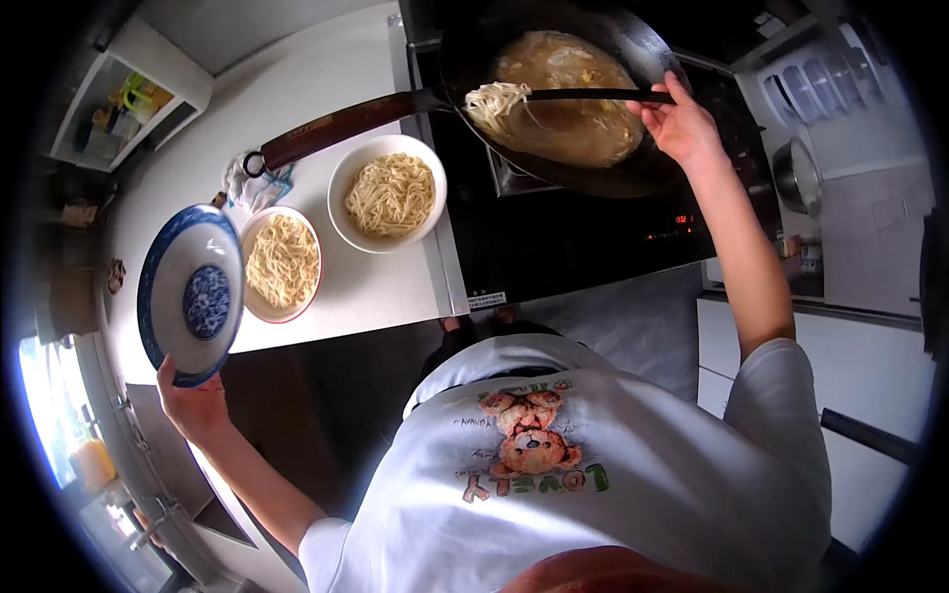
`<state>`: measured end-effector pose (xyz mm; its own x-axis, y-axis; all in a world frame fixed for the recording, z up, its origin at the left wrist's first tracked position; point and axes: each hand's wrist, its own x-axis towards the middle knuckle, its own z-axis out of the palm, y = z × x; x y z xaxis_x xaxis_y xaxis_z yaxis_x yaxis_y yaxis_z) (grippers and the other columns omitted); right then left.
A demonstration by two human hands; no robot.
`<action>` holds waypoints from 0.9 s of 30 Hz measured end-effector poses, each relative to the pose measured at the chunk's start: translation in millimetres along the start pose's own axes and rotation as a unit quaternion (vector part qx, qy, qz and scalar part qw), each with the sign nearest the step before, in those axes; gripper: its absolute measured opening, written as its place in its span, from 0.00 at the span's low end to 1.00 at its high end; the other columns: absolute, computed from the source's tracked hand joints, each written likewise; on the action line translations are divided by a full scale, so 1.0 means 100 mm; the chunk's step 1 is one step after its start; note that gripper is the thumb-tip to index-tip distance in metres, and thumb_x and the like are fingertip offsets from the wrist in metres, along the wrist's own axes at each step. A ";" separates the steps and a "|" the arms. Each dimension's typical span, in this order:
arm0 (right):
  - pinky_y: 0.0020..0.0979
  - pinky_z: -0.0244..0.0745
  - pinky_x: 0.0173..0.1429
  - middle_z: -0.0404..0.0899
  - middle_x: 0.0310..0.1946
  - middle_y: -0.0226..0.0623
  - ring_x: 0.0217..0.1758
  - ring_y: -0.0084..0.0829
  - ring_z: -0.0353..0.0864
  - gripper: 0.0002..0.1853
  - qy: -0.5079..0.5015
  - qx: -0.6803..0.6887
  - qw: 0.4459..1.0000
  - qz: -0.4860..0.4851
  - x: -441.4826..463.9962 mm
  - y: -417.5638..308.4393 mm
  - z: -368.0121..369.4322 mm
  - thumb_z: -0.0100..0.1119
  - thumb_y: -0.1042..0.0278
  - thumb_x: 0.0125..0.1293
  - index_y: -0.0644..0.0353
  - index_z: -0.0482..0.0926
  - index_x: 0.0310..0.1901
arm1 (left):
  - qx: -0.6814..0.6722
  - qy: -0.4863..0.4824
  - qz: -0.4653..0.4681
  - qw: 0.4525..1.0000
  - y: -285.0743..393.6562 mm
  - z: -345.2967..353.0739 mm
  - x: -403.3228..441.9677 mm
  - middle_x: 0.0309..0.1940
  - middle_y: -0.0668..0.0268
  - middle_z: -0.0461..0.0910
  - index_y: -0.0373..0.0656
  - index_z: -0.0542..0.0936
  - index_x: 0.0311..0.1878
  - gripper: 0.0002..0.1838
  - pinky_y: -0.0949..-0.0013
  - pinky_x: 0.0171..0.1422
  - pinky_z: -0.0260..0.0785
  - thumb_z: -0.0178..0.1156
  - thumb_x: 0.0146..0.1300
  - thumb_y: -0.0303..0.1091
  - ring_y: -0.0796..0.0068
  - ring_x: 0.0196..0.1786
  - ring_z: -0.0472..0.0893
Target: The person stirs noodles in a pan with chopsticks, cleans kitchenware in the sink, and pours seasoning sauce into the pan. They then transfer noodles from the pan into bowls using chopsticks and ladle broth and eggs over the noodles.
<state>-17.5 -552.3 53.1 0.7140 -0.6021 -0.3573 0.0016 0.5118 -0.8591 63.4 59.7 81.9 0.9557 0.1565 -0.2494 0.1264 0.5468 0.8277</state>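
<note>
My left hand (195,403) grips the lower rim of a blue-and-white bowl (170,296), tilted up so its inside with a blue medallion shows. My right hand (677,124) holds a long black-handled utensil (593,95) above the wok (647,59). A clump of noodles (494,103) hangs at the utensil's far end and hides its head. Brownish broth (568,128) with pale and yellow bits lies in the wok. Beside the tilted bowl, on the white counter, stand a red-rimmed bowl of noodles (283,262) and a larger white bowl of noodles (391,196).
The wok's long wooden handle (336,128) reaches left over the white counter (326,74). A crumpled cloth (255,186) lies near the handle's end. The black cooktop (573,242) shows red lit digits. A metal bowl (797,176) stands at the right.
</note>
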 end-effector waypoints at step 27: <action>0.18 0.78 0.25 0.76 0.29 0.45 0.30 0.39 0.79 0.12 -0.029 0.148 0.924 -0.352 -0.70 -1.81 0.35 0.53 0.61 0.60 0.62 0.71 0.28 | 0.206 -0.416 -0.192 0.865 -1.22 2.39 0.07 0.24 0.58 0.76 0.31 0.72 0.38 0.15 0.76 0.23 0.65 0.51 0.56 0.36 0.73 0.20 0.74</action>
<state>-43.6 -581.8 246.6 0.4990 -0.8203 0.2794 0.6649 0.1556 -0.7305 118.5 -202.1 99.5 0.6611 -0.7113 -0.2387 0.3969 0.0615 0.9158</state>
